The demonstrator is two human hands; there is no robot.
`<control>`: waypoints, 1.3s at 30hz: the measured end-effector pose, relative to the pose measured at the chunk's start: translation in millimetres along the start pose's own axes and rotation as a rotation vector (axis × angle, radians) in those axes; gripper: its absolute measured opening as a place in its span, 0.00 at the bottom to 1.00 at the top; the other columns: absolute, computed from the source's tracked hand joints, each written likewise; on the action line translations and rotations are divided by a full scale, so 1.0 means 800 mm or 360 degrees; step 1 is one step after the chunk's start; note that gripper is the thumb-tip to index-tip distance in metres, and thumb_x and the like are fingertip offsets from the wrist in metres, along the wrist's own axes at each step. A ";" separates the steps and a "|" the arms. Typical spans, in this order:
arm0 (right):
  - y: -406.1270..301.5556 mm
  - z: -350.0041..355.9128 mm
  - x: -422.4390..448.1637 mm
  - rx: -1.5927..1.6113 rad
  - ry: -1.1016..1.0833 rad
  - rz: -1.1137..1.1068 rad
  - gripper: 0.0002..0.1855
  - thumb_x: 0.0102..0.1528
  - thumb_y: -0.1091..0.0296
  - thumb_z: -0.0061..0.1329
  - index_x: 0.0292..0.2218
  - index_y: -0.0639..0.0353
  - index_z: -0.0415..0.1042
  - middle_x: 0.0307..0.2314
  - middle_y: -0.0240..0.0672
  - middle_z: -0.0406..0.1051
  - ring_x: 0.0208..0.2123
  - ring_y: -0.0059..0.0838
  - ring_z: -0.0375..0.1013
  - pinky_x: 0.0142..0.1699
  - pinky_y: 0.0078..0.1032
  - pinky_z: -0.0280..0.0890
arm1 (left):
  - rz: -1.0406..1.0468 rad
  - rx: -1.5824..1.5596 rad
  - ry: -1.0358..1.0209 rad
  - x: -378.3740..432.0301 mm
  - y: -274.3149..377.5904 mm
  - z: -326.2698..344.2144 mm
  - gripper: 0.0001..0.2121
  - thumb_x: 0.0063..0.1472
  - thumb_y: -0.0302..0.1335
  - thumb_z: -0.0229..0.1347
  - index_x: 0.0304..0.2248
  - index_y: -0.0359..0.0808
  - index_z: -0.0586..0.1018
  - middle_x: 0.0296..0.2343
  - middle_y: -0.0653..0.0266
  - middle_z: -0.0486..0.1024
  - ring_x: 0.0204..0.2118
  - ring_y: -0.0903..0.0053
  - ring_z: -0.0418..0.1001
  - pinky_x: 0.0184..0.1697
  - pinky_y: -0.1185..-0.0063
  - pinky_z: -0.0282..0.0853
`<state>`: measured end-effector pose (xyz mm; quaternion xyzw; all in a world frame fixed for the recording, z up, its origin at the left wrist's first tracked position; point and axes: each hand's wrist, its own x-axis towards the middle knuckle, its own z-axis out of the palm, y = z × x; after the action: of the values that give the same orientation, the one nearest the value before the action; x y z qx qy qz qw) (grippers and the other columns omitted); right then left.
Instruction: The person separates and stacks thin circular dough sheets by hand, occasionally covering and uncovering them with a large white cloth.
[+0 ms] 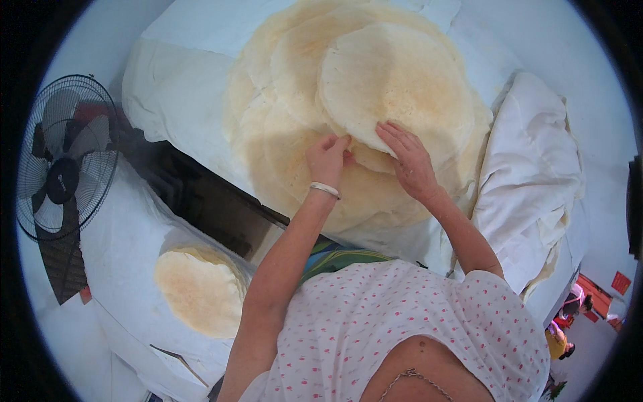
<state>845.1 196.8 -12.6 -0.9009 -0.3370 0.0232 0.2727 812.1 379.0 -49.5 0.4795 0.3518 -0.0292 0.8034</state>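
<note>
Large, thin, pale flatbreads [281, 171] overlap in a broad round pile before me. On top lies a smaller round stack, whose uppermost flatbread [402, 75] is lightly browned. My left hand [329, 158], with a silvery bangle at its wrist, pinches at the near left edge of this stack. A few of its fingertips are hidden beneath the edge. My right hand [409, 161] lies over the near edge of the same stack, fingers flat on the top flatbread and thumb out of sight. How many layers the hands hold cannot be told.
Folded white cloth [527, 166] lies right of the pile. At left stands a black fan [63, 176]. Below it, another flatbread stack [201, 291] rests on a white-covered surface near a thin dark stick [181, 359]. A dark gap [201, 201] separates the two surfaces. People [560, 336] appear far right.
</note>
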 end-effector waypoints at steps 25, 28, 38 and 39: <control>-0.001 -0.243 0.057 0.0234 0.1049 0.0702 0.19 0.57 0.61 0.44 0.46 0.64 0.69 0.39 0.36 0.71 0.42 0.26 0.67 0.49 0.22 0.59 | 0.0047 -0.0019 -0.0004 0.011 -0.003 -0.022 0.09 0.55 0.26 0.54 0.35 0.34 0.72 0.24 0.65 0.73 0.20 0.79 0.72 0.22 0.83 0.67; -0.011 -0.223 0.045 0.0074 0.0817 0.0277 0.17 0.57 0.72 0.40 0.48 0.60 0.67 0.45 0.36 0.68 0.49 0.27 0.64 0.53 0.22 0.57 | -0.0009 0.0049 0.0013 0.012 -0.008 -0.011 0.09 0.54 0.26 0.55 0.35 0.34 0.73 0.22 0.65 0.73 0.17 0.80 0.71 0.19 0.83 0.65; 0.014 0.004 -0.012 0.0089 0.0199 0.0107 0.28 0.47 0.86 0.40 0.50 0.60 0.64 0.49 0.43 0.63 0.55 0.41 0.58 0.58 0.30 0.53 | 0.0034 0.0457 -0.0090 0.026 -0.008 0.005 0.05 0.53 0.25 0.57 0.22 0.34 0.75 0.16 0.67 0.71 0.15 0.82 0.69 0.15 0.85 0.61; 0.010 0.002 -0.011 0.0078 0.0235 0.0090 0.28 0.45 0.85 0.41 0.50 0.60 0.64 0.49 0.42 0.63 0.54 0.41 0.59 0.57 0.31 0.54 | 0.0175 0.0524 -0.0089 0.027 -0.012 0.009 0.06 0.53 0.25 0.56 0.22 0.33 0.76 0.16 0.67 0.71 0.16 0.81 0.70 0.16 0.84 0.62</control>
<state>843.2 187.1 -19.4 -0.9023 -0.2897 -0.0272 0.3181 828.7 374.6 -67.5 0.6220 0.2930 -0.0558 0.7239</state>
